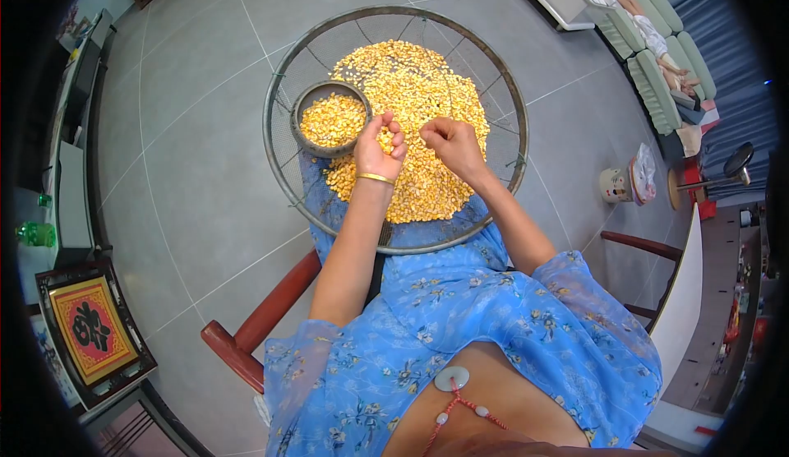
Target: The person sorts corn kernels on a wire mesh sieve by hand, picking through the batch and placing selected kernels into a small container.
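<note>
A round wire-mesh sieve (269, 131) with a grey rim rests across my lap, and a broad layer of yellow corn kernels (436, 177) lies on its mesh. On the sieve's left side stands a dark round bowl (299, 133) filled with more kernels. Just right of the bowl, my left hand (380, 151) is palm up with curled fingers, cupping some kernels; a gold bangle circles its wrist. My right hand (457, 149) hovers over the corn with fingertips pinched together. Whatever the pinch may hold is too small or hidden to make out.
A red wooden chair arm (267, 313) is at my left. Grey floor tiles (205, 169) surround the sieve. A patterned bin (615, 186) stands to the right, and another person lies on a green sofa (653, 87) at upper right.
</note>
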Demonstrator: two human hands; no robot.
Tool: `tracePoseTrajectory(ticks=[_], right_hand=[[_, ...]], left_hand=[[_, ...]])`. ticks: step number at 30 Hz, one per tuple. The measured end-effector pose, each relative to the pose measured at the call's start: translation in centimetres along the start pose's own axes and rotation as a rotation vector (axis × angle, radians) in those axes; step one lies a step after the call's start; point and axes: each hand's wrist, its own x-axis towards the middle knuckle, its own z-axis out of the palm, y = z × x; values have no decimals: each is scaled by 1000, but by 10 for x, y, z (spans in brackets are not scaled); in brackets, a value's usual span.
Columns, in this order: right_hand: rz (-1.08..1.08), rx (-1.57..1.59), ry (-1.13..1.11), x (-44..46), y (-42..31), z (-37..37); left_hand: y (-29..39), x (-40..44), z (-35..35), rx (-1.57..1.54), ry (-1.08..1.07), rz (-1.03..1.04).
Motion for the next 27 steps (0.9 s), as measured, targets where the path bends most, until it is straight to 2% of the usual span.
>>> tracePoseTrajectory(ticks=[3, 5, 7, 9, 11, 13, 15, 17, 19, 20, 27], right_hand=[[-110, -10, 11, 1, -39, -8], [-153, 100, -76, 2, -50, -6], [-141, 173, -51, 8, -31, 0], [-24, 120, 59, 11, -3, 0], [6, 0, 22, 6, 26, 7], [-106, -280, -193, -12, 41, 16], [-46, -339, -386, -30, 38, 31], [-84, -387, -357, -31, 33, 34], [-6, -212, -339, -24, 28, 30], [-65, -242, -262, -20, 26, 25], [1, -117, -33, 5, 1, -14]], left_hand=[[-4, -5, 9, 125, -2, -21], [-10, -12, 26, 61, 191, 21], [-6, -10, 20, 103, 165, 0], [-2, -3, 6, 35, -92, -108], [-1, 1, 1, 17, -101, -92], [1, 3, -2, -37, -109, -79], [1, 3, -1, -36, -100, -69], [1, 2, -1, -35, -86, -57], [0, 2, 0, -14, -64, -36], [0, 1, 1, -13, -64, -38], [1, 1, 0, -8, -90, -49]])
